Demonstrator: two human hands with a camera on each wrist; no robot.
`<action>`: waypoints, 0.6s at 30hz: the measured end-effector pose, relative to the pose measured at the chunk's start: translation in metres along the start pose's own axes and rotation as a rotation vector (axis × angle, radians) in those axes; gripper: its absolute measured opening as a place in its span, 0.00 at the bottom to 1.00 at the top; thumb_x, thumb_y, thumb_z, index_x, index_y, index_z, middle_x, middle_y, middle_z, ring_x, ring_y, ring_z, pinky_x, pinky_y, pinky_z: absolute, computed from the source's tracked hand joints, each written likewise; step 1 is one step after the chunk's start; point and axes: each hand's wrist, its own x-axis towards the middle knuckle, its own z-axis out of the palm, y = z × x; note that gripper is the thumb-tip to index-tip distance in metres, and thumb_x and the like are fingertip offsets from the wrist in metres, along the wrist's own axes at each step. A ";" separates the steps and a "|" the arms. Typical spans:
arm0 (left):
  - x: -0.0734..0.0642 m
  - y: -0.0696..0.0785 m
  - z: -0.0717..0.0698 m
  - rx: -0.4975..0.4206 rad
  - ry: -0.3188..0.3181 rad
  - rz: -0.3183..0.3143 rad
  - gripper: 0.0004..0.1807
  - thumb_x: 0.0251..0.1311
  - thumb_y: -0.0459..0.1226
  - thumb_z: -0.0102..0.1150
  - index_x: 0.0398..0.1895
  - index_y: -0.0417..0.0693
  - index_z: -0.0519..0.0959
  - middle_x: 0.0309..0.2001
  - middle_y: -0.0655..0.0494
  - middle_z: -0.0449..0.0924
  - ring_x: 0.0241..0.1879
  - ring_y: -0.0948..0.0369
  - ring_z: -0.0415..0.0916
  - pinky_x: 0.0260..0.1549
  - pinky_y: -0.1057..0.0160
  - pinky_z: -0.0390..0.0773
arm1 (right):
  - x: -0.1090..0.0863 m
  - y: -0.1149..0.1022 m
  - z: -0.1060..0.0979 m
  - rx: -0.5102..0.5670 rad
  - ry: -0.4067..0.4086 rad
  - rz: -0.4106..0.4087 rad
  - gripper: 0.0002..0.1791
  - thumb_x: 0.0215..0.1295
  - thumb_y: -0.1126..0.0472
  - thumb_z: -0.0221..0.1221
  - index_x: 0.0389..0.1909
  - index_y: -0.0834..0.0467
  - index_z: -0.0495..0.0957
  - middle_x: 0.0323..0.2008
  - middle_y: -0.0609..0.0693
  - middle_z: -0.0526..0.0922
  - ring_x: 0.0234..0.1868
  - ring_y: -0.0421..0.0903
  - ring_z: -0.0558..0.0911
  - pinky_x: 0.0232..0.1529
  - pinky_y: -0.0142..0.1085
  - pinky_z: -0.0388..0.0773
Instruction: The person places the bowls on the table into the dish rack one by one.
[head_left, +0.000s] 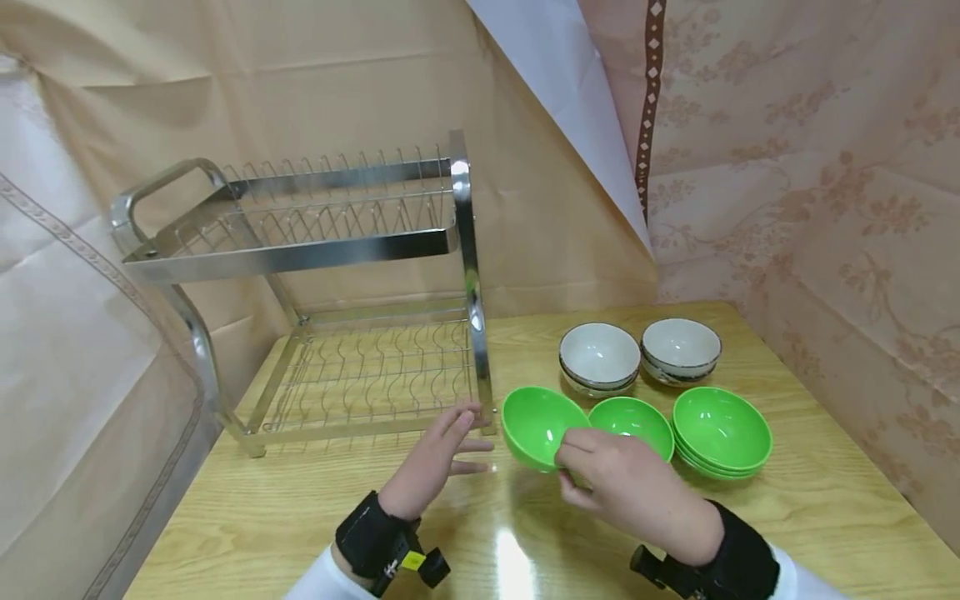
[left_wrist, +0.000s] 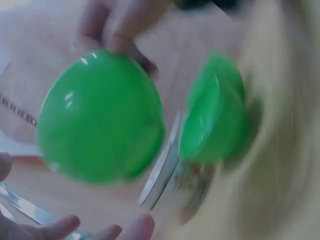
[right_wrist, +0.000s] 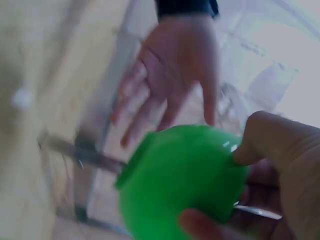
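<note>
A green bowl [head_left: 536,421] is held tilted off the table by my right hand [head_left: 626,483], which pinches its right rim between thumb and fingers. My left hand [head_left: 435,458] reaches toward the bowl from the left, its fingers spread and apart from it. In the right wrist view the left palm [right_wrist: 175,60] faces the bowl. Another green bowl [head_left: 633,421] sits behind the right hand, partly hidden by it. Farther right stands a stack of green bowls [head_left: 722,429]. The left wrist view shows the held bowl's underside [left_wrist: 100,120], blurred.
A two-tier metal dish rack [head_left: 300,258] stands on the left side of the wooden table [head_left: 300,517]. Behind the green bowls are two stacks of white bowls with dark rims, a left stack [head_left: 600,354] and a right stack [head_left: 681,346]. Cloth [head_left: 337,83] hangs around the table.
</note>
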 end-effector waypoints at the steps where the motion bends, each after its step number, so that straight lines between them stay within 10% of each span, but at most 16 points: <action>1: 0.000 -0.001 0.000 -0.083 -0.040 -0.030 0.31 0.77 0.51 0.33 0.70 0.37 0.56 0.66 0.34 0.61 0.53 0.46 0.72 0.47 0.46 0.80 | 0.001 -0.004 0.004 0.023 0.007 -0.028 0.08 0.41 0.66 0.62 0.22 0.52 0.74 0.23 0.39 0.70 0.22 0.33 0.67 0.16 0.23 0.70; 6: 0.001 -0.007 0.000 -0.321 -0.168 -0.151 0.32 0.77 0.53 0.32 0.72 0.41 0.57 0.60 0.33 0.69 0.50 0.44 0.75 0.45 0.48 0.81 | 0.000 -0.015 0.018 0.095 -0.022 -0.095 0.10 0.40 0.67 0.65 0.22 0.51 0.75 0.25 0.40 0.71 0.25 0.34 0.68 0.20 0.21 0.71; 18: 0.003 -0.010 -0.013 -0.457 -0.215 -0.175 0.30 0.76 0.48 0.37 0.75 0.44 0.51 0.57 0.37 0.72 0.53 0.43 0.72 0.51 0.49 0.77 | 0.001 -0.009 0.025 0.146 0.023 -0.123 0.11 0.41 0.68 0.69 0.27 0.53 0.82 0.31 0.42 0.76 0.32 0.36 0.73 0.26 0.23 0.77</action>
